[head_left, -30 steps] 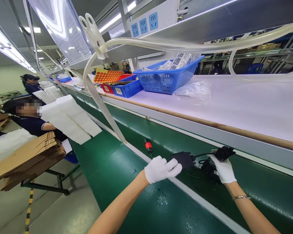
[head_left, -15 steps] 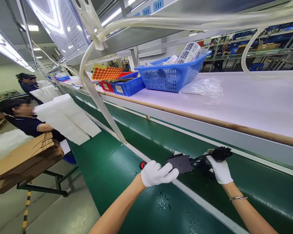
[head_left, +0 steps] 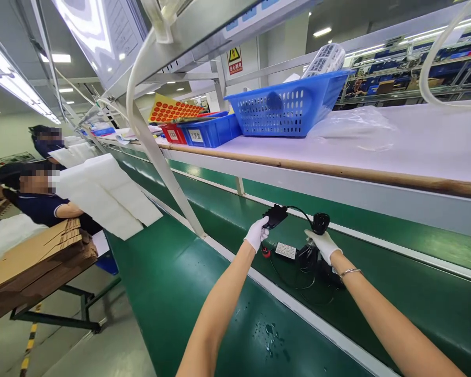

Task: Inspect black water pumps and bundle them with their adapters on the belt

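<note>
My left hand (head_left: 256,235), in a white glove, grips a flat black box (head_left: 275,216) by its near edge, above the far green belt. A thin cable runs from the box to a black coiled cable (head_left: 321,223), which my right hand (head_left: 324,246), also gloved, holds with its fingers closed. Below and between the hands lies a black power adapter (head_left: 286,251) with a white label. Beside it is another bundle of black cable (head_left: 307,257), partly hidden by my right hand. A red-tipped connector (head_left: 266,252) hangs just under my left hand.
A white rail (head_left: 282,296) divides the green belts; water drops lie on the near one. Beyond is a shelf with a blue basket (head_left: 275,112) and small bins (head_left: 210,131). A slanted post (head_left: 168,180) stands left. Co-workers, white foam sheets (head_left: 105,196) and stacked cardboard (head_left: 35,262) are further left.
My left hand has moved away from me, across the rail, and lifted the flat black box. My right hand has shifted left with the coiled cable. The labelled adapter is now more exposed.
</note>
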Demonstrator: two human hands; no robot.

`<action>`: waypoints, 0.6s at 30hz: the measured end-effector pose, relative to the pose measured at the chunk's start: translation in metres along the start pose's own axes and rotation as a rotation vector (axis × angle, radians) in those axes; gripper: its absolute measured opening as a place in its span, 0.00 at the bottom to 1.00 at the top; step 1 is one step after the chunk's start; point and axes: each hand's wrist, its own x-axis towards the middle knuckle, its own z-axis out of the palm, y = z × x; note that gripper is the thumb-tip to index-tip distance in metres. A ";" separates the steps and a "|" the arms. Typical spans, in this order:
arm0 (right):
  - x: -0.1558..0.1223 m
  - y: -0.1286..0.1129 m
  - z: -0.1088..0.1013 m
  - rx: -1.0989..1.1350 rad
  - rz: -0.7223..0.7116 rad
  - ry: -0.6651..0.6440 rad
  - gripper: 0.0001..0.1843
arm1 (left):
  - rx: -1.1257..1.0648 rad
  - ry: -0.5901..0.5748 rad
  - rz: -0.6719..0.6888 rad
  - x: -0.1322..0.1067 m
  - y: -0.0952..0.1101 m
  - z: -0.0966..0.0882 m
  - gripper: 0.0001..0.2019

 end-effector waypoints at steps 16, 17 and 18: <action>-0.065 0.013 0.016 -0.461 -0.378 0.035 0.40 | -0.049 0.037 -0.178 0.078 -0.040 -0.015 0.16; -0.083 0.023 0.002 -0.481 -0.401 0.013 0.38 | -0.033 0.040 -0.187 0.081 -0.044 -0.012 0.17; -0.100 0.035 -0.015 -0.505 -0.399 -0.013 0.37 | -0.015 0.041 -0.195 0.083 -0.049 -0.009 0.18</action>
